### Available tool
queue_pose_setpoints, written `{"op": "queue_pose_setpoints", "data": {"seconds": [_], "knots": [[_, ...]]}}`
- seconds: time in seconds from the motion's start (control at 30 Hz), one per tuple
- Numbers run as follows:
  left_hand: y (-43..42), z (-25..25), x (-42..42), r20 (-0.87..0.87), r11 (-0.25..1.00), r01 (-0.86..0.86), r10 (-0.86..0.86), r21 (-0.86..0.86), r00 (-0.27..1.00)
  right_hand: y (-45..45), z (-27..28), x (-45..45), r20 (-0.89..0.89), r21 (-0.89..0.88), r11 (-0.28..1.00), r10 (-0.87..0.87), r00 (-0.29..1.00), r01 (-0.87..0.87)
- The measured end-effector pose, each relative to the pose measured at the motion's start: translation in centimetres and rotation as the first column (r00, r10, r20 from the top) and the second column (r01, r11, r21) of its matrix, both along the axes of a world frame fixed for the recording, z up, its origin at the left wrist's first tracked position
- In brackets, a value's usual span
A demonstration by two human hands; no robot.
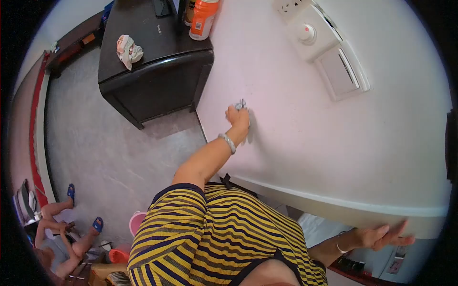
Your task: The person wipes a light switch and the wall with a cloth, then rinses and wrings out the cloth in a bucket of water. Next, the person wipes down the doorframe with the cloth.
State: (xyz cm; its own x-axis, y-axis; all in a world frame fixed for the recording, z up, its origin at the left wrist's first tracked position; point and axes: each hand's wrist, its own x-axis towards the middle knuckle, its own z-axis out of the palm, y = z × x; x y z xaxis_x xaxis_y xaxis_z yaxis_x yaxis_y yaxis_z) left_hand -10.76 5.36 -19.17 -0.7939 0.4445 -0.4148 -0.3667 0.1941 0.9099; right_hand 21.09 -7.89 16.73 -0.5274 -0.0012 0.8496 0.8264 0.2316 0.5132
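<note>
My left hand (238, 118), with a pale bracelet on its wrist, is closed around a small grey cloth (241, 103). It is up against the light-coloured wall (286, 128), below and to the left of the switches. At the lower right, my right hand (387, 237) has its fingers spread and holds nothing. It rests by the wall's lower edge.
A dark cabinet (152, 90) at the upper left bears a crumpled cloth (129, 51) and an orange-and-white bottle (204, 19). A switch panel (338, 71) is on the wall. A seated person (62, 243) is at the lower left, near a pink basin (137, 223).
</note>
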Motion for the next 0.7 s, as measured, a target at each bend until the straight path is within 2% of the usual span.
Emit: {"op": "queue_pose_setpoints", "data": {"seconds": [0.03,0.1,0.17,0.2,0.23,0.3,0.33,0.4,0.47,0.53,0.6,0.63,0.67,0.7], "knots": [[1.4,1.0,-1.5,-0.023,0.999,-0.02,0.021,0.044,1.0,0.0,-0.1,-0.8,-0.073,-0.004,0.999,0.047,0.996,-0.048],[4.8,2.9,-4.8,-0.012,0.907,-0.042,0.052,0.419,0.999,-0.2,-0.2,-2.7,-0.216,-0.017,0.979,0.195,0.957,-0.204],[4.3,12.2,-6.7,0.054,0.723,-0.023,-0.019,0.69,0.998,0.2,-0.1,-3.6,-0.323,-0.064,0.938,0.303,0.897,-0.34],[5.2,14.0,-6.8,-0.193,0.698,0.029,0.158,0.715,0.968,0.1,-0.2,-3.5,-0.358,-0.1,0.924,0.313,0.88,-0.37],[5.9,14.7,-6.9,-0.414,0.687,0.088,0.325,0.721,0.85,-0.1,-0.4,-3.0,-0.391,-0.139,0.907,0.318,0.864,-0.397],[6.1,14.2,-7.1,-0.458,0.694,0.054,0.413,0.718,0.788,0.2,-0.4,-1.4,-0.343,-0.12,0.94,0.261,0.902,-0.318],[6.3,14.0,-7.3,-0.479,0.696,0.041,0.449,0.717,0.754,0.3,-0.6,-1.4,-0.358,-0.099,0.937,0.282,0.89,-0.336],[7.7,12.6,-9.0,-0.472,0.714,-0.014,0.476,0.7,0.742,0.4,-0.9,-2.5,-0.437,-0.066,0.93,0.299,0.848,-0.362],[9.7,9.8,-11.2,-0.429,0.754,-0.116,0.486,0.647,0.761,0.1,-0.4,-0.4,-0.355,-0.104,0.942,0.265,0.897,-0.319],[13.1,3.8,-14.8,-0.36,0.869,-0.192,0.377,0.456,0.853,0.1,-0.3,-1.2,-0.35,-0.111,0.944,0.256,0.901,-0.311],[13.7,-1.9,-15.9,-0.189,0.942,-0.228,0.277,0.246,0.942,-0.1,-0.7,-4.7,-0.423,-0.098,0.936,0.268,0.865,-0.338],[12.4,-3.7,-15.2,-0.274,0.976,-0.205,0.218,0.075,0.937,-0.1,-0.9,-4.5,-0.407,-0.101,0.935,0.274,0.871,-0.341],[11.8,-7.1,-14.9,-0.057,0.994,-0.101,0.103,0.032,0.993,-0.3,-0.9,-3.5,-0.387,-0.109,0.932,0.28,0.878,-0.345],[12.5,-14.2,-13.4,-0.019,0.995,-0.077,0.076,-0.058,0.997,0.0,-0.9,-3.3,-0.368,-0.116,0.929,0.289,0.884,-0.352]]}}
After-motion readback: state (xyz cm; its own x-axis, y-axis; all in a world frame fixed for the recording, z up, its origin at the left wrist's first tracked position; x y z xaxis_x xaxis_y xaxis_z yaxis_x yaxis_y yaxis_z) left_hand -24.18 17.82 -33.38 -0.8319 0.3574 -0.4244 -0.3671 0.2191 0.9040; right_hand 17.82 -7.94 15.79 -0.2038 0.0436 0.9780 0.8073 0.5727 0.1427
